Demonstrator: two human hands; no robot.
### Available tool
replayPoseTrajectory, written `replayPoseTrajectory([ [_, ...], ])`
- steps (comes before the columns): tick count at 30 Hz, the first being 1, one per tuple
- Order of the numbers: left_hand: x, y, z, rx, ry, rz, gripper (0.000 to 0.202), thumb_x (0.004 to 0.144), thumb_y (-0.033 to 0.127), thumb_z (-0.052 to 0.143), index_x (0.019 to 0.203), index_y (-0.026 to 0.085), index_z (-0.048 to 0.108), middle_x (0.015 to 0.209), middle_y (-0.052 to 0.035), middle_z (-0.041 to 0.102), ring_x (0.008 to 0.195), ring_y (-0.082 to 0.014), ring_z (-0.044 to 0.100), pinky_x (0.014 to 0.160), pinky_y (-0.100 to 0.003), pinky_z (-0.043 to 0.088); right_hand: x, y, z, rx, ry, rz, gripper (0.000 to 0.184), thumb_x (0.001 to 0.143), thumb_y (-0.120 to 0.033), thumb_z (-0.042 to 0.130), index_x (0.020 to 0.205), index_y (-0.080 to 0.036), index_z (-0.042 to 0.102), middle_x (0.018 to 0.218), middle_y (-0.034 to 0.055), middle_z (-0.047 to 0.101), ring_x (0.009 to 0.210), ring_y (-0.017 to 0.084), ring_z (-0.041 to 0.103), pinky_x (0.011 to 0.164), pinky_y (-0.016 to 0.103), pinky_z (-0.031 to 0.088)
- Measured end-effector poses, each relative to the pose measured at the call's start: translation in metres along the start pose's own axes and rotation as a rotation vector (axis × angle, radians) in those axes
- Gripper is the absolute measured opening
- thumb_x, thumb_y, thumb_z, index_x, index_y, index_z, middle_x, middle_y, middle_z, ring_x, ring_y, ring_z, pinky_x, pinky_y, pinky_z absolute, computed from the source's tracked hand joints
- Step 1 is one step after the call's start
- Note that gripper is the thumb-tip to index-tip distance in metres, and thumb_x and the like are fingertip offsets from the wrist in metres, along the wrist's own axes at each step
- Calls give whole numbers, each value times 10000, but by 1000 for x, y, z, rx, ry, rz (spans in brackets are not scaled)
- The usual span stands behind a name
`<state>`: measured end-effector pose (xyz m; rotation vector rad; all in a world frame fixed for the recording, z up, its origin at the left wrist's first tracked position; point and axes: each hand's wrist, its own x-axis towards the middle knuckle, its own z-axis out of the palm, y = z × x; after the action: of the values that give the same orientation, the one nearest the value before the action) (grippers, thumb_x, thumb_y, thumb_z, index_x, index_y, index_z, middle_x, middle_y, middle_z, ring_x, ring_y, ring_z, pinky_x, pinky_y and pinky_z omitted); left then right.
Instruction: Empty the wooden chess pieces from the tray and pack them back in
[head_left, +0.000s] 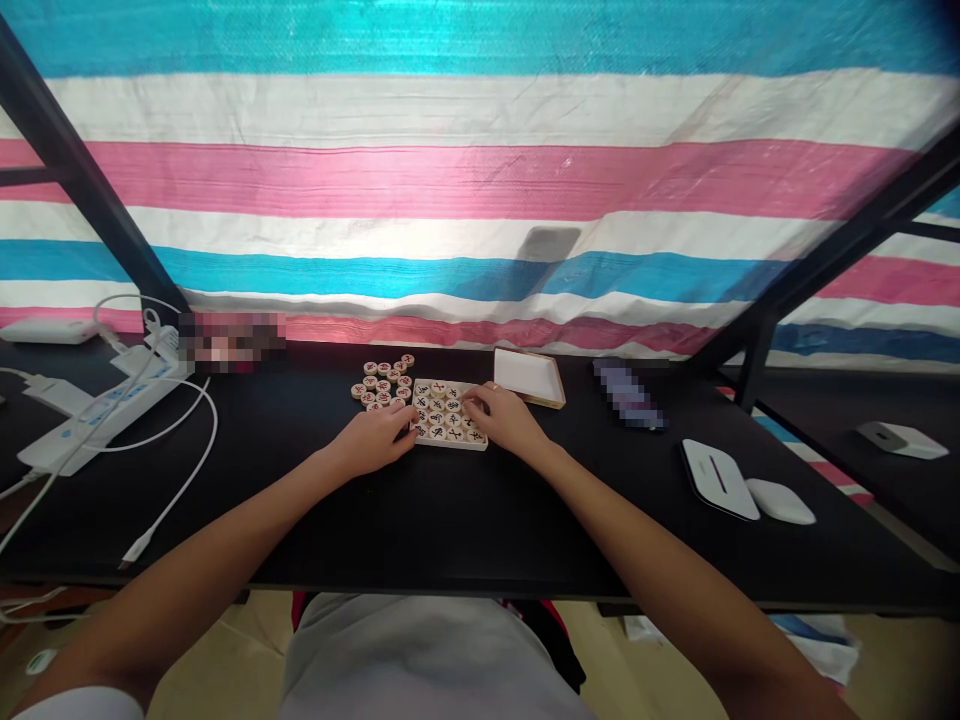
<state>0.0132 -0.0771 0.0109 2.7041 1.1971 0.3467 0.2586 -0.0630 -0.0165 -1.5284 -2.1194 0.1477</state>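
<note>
A shallow white box (pixel 451 445) on the black desk holds rows of round Chinese chess pieces (pixel 453 420) with dark characters, face up. My left hand (pixel 377 438) is at the box's left wall, with thumb and fingers bent around that edge. From the other side my right hand (pixel 511 418) reaches over the right edge, its bent fingertips close together among the pieces there; what they hold, if anything, is hidden. Loose chess pieces (pixel 384 386) with red characters lie left of the box, some partly behind my left hand. Behind my right hand rests the box lid (pixel 529 376), white side up.
A blurred phone (pixel 628 394) lies to the right, then a white flat device (pixel 718 480) beside a white mouse (pixel 780 500). At left are a power strip (pixel 105 410) and a white cable (pixel 180 485). Black desk legs flank a striped sheet (pixel 450 180) behind.
</note>
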Motion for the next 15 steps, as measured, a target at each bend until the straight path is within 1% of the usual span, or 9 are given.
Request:
replayPoseTrajectory([
  [2, 0, 0, 1, -27, -5, 26, 176, 915, 262, 412, 911, 189, 572, 869, -29, 610, 762, -157, 589, 692, -256, 432, 0, 0, 1, 20, 9, -20, 201, 876, -262, 496, 922, -193, 680, 817, 52, 619, 792, 195, 587, 754, 317, 464],
  [5, 0, 0, 1, -55, -20, 79, 216, 927, 260, 403, 823, 175, 573, 824, -30, 599, 743, -154, 578, 698, -258, 428, 0, -1, 0, 60, 65, -78, 191, 872, -247, 508, 917, -189, 684, 868, 71, 626, 878, 222, 578, 844, 365, 461],
  [7, 0, 1, 0, -71, -41, 112, 234, 936, 284, 408, 818, 174, 577, 821, -31, 598, 745, -154, 576, 692, -254, 425, 0, -4, -3, 110, 109, -145, 185, 874, -239, 509, 919, -193, 683, 918, 80, 631, 931, 228, 574, 884, 381, 456],
  [9, 0, 1, 0, -91, -60, 138, 226, 938, 292, 415, 846, 179, 587, 838, -30, 606, 776, -155, 581, 710, -250, 425, -2, -7, -4, 157, 120, -213, 186, 882, -237, 503, 927, -198, 679, 944, 80, 634, 955, 222, 575, 896, 380, 463],
  [11, 0, 1, 0, -108, -68, 151, 211, 936, 283, 421, 874, 182, 595, 858, -31, 614, 814, -157, 582, 743, -250, 426, -4, -10, -4, 176, 80, -268, 192, 894, -248, 498, 954, -202, 674, 979, 80, 637, 977, 217, 578, 910, 382, 469],
  [15, 0, 0, 1, -139, -68, 163, 204, 930, 291, 435, 869, 180, 594, 858, -32, 607, 833, -160, 569, 769, -259, 428, -6, -16, -2, 178, -45, -340, 201, 893, -300, 530, 1010, -219, 671, 1123, 91, 621, 1085, 227, 565, 960, 410, 464],
])
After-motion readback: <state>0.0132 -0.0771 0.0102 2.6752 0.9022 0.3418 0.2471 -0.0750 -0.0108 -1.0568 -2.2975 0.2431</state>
